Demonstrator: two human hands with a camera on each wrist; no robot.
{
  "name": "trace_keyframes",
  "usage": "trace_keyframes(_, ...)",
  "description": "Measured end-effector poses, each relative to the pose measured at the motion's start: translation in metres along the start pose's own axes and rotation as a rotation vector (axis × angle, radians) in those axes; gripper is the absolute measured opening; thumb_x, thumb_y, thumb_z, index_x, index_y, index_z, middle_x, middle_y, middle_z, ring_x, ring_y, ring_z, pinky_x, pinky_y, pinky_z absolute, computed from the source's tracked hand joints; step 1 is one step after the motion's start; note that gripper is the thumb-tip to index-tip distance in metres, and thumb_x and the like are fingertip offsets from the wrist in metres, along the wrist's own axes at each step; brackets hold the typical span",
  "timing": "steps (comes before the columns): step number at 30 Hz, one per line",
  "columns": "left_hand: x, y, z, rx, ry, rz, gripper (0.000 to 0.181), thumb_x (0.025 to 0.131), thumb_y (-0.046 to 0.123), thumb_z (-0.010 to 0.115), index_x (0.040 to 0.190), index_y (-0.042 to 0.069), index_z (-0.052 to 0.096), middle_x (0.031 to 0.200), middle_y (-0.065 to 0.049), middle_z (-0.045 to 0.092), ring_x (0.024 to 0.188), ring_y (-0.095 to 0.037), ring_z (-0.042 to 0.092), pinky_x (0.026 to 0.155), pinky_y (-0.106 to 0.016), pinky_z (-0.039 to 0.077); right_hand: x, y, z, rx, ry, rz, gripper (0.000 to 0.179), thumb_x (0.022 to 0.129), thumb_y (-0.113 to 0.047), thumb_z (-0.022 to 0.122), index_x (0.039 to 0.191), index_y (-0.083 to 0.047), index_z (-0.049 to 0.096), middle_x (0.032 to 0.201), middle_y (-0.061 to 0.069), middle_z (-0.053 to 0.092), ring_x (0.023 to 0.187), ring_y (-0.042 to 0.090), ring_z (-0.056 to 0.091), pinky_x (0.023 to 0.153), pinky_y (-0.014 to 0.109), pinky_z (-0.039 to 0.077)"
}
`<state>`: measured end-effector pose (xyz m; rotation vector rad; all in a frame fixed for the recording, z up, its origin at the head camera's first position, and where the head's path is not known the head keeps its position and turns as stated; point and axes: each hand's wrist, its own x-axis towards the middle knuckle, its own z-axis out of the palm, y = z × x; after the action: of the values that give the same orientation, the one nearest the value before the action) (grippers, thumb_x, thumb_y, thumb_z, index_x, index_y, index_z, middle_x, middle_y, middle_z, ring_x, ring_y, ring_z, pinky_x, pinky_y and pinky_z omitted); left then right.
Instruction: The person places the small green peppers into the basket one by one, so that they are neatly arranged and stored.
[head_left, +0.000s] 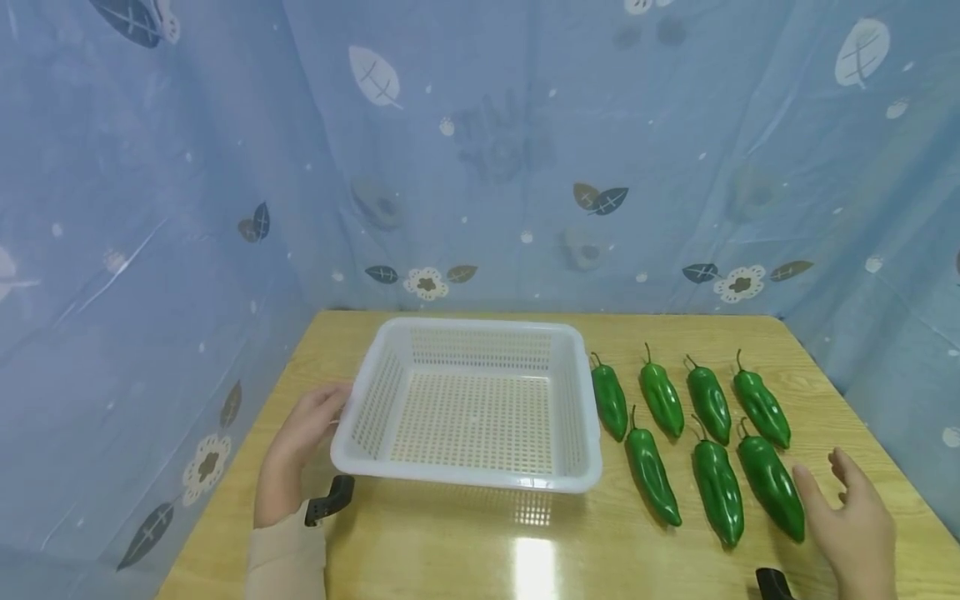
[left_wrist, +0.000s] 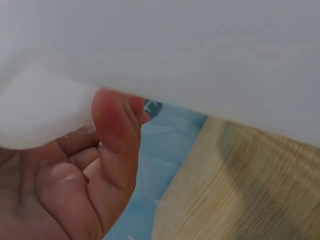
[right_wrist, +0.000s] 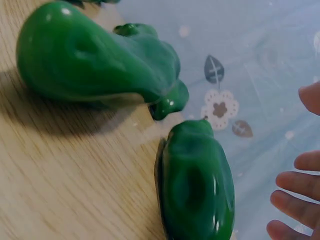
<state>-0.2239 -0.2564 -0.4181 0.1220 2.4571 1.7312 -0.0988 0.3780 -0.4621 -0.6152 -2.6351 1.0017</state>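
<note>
A white plastic basket [head_left: 465, 477] with slotted sides and base sits left of the middle of the table. My left hand [head_left: 307, 421] grips its left rim. Seen from the left wrist, the thumb of that hand [left_wrist: 65, 185] is at the lower edge of the basket [left_wrist: 210, 60], with the other fingers partly hidden behind it. To the right lie several glossy green peppers in two rough rows. My right hand [head_left: 855, 517], fingers spread and holding nothing, is beside the front-right pepper [head_left: 771, 483]. Two peppers look large in the right wrist view, one lying sideways [right_wrist: 95, 60].
The light wooden table [head_left: 420, 542] is bordered at the back and sides by a blue curtain [head_left: 495, 167] printed with leaves and flowers. Black wrist mounts show at both forearms, one at the left sleeve [head_left: 285, 550]. Light glares off the table's front.
</note>
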Motion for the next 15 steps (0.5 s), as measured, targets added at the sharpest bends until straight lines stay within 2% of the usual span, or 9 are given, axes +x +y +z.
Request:
trace_keyframes(4,0.003,-0.008,-0.004,-0.078,-0.061,0.011,0.047,0.103,0.032,0.04,0.126,-0.007,0.054,0.12,-0.02,0.06,0.1,-0.022,0.064,0.086,-0.033,0.053,0.0,0.008,-0.001,0.019,-0.062,0.041,0.077,0.099,-0.04,0.042,0.149,0.006,0.006,0.146,0.039,0.02,0.126,0.059,0.027,0.092,0.067,0.033)
trace_keyframes(7,0.005,-0.013,-0.009,-0.141,-0.116,0.022,0.047,0.103,0.028,0.039,0.125,-0.011,0.052,0.111,-0.013,0.064,0.094,-0.021,0.066,0.083,-0.033,0.055,-0.002,0.014,0.0,0.028,-0.102,0.095,0.08,0.099,-0.043,0.041,0.148,0.006,0.001,0.147,0.039,0.015,0.13,0.057,0.023,0.092,0.067,0.034)
trace_keyframes(11,0.009,-0.018,-0.014,-0.208,-0.163,0.03,0.045,0.103,0.024,0.041,0.123,-0.015,0.051,0.099,-0.002,0.069,0.087,-0.017,0.068,0.077,-0.032,0.057,-0.004,0.02,0.001,0.026,-0.127,0.153,0.082,0.099,-0.045,0.039,0.147,0.007,-0.002,0.148,0.039,0.013,0.132,0.055,0.021,0.093,0.065,0.034)
trace_keyframes(15,0.016,-0.02,-0.017,-0.234,-0.19,0.052,0.045,0.103,0.02,0.04,0.121,-0.021,0.048,0.095,0.002,0.07,0.084,-0.014,0.069,0.073,-0.029,0.058,-0.002,0.021,0.001,0.038,-0.138,0.159,0.082,0.099,-0.045,0.039,0.147,0.008,-0.002,0.147,0.039,0.015,0.133,0.054,0.02,0.095,0.065,0.033)
